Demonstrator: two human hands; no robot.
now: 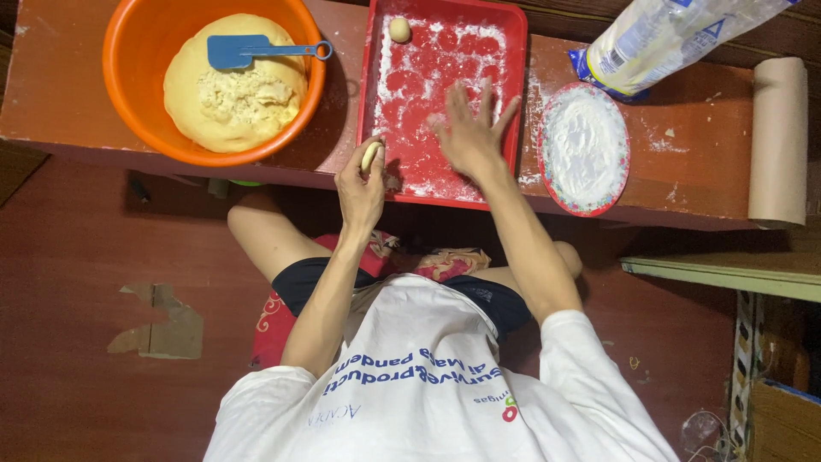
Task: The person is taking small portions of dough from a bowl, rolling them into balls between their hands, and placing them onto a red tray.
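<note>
My left hand (361, 184) is closed around a small piece of pale dough (370, 156) at the near left edge of a red tray (513, 51). My right hand (470, 133) lies flat with fingers spread on the tray's floured bottom. A small dough ball (399, 30) sits at the tray's far left corner. An orange bowl (124, 85) to the left holds a big lump of dough (235, 94) with a blue plastic scraper (244, 50) lying on top of it.
A round plate of white flour (585, 147) stands right of the tray, with a plastic flour bag (667, 38) behind it. A roll of brown paper (776, 141) lies at the far right of the low reddish table (51, 94). My knees are under the table.
</note>
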